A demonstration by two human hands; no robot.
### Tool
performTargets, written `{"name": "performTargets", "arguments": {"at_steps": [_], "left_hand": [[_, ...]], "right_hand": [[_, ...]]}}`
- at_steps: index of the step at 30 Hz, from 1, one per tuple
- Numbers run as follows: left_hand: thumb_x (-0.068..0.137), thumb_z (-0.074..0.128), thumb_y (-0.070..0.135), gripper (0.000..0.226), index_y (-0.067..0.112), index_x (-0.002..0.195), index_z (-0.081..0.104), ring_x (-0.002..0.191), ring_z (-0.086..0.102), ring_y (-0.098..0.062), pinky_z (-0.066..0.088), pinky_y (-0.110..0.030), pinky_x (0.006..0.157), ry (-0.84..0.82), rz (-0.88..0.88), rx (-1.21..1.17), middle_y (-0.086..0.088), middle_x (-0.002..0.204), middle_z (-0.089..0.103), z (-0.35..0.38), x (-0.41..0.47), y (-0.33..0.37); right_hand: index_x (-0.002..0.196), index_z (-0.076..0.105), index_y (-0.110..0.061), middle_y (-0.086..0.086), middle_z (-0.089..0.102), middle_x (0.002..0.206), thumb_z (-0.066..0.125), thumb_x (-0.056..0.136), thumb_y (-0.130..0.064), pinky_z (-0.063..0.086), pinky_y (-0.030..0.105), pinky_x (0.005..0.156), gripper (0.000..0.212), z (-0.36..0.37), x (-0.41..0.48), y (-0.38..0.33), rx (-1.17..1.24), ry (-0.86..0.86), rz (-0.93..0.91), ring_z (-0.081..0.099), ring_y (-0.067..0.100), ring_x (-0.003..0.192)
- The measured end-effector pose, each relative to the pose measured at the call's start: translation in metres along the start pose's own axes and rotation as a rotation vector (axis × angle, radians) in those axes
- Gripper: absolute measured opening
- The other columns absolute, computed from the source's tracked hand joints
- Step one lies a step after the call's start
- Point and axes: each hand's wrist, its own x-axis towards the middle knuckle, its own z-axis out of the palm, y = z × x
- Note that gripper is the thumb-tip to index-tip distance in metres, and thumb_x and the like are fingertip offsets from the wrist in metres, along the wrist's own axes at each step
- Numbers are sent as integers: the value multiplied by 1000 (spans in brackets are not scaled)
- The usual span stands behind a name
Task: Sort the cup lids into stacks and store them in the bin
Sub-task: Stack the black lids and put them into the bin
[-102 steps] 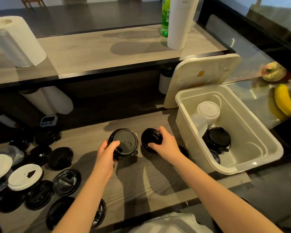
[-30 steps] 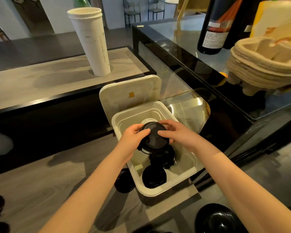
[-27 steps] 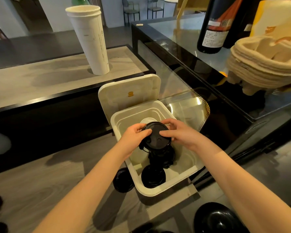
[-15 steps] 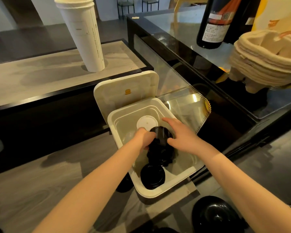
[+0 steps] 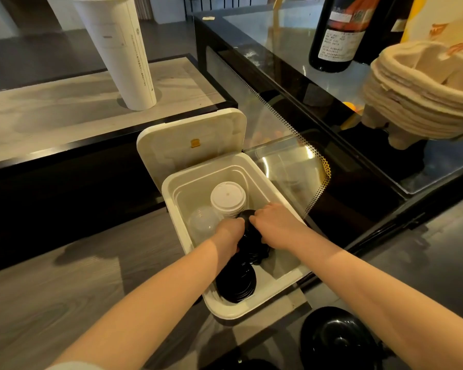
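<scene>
Both hands were down inside the bin, gripping one black lid stack between them. Left hand had fingers curled shut round the stack's left side; right hand clamped it from the right, fingertips pressed on the top edge. The stack was glossy black plastic, round lids nested tight, standing mid-bin, approx. upright; lid count couldn't be read, too dark and half hidden by the hands.

A 2nd black stack sat in the near end of the bin, just in front of the held one, ridged rims showing as thin rings. At the far end stood 1 white lid stack, matte, round, w/ a raised rim and a small dot in the centre. Beside it to the left were clear domed lids, see-through plastic, count unclear.

So 4 groups in the bin: 2 black, 1 white, 1 clear. The bin itself was cream plastic, rectangular, rounded corners, smooth walls. Its flat bin cover leaned upright behind it, same cream, w/ a small orange tag.

The bin sat on a grey wood-grain counter. On the raised shelf behind was 1 tall white paper cup stack. Bottom right, 1 more shiny black lid lay outside the bin.
</scene>
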Motion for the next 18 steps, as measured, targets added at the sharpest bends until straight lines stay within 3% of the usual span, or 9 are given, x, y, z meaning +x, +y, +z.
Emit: {"name": "performTargets", "arguments": {"at_steps": [2,6,9,11,12,14,18], "left_hand": [[95,39,13,24,12,71,44,62,44,-19,36,-26,57,-6,-31,63,-6,68,44,-4,-7,2],[95,36,7,26,9,70,42,59,45,-22,37,-27,56,-73,13,219,-10,67,44,-22,-21,5],[94,42,14,23,6,84,61,85,59,-28,48,-33,73,124,439,737,-13,91,63,-49,-22,8],[93,43,22,27,10,104,65,105,53,-26,43,-34,82,277,743,1161,-8,107,61,-69,-22,9],[94,42,25,31,11,111,64,111,48,-26,40,-34,85,287,813,1304,-6,113,59,-77,-20,9],[94,41,29,36,13,120,60,116,44,-26,36,-37,92,253,804,1474,-5,121,54,-84,-17,9],[94,40,31,40,12,125,55,119,43,-26,34,-39,97,225,804,1544,-7,127,50,-85,-12,7]], "right_hand": [[103,60,-13,6,64,104,55,86,-15,34,32,87,18,3,1,1,-39,9,-13,58,27,100],[104,60,-16,4,63,105,55,86,-21,31,34,89,20,12,0,-3,-63,-15,-37,57,26,100],[117,59,-20,4,58,113,56,87,-44,33,37,93,38,10,2,-7,42,-26,-2,54,27,108],[124,57,-24,4,55,117,56,88,-46,37,38,92,42,8,5,-11,103,-39,13,52,28,111],[124,56,-24,5,54,118,57,88,-44,38,37,90,42,7,6,-13,108,-45,15,51,28,112],[122,55,-20,6,53,118,60,87,-38,39,37,84,39,7,9,-21,84,-48,6,52,28,110],[125,49,-16,7,55,120,55,91,-24,41,36,79,35,10,11,-30,-10,-26,-39,53,30,112]]}}
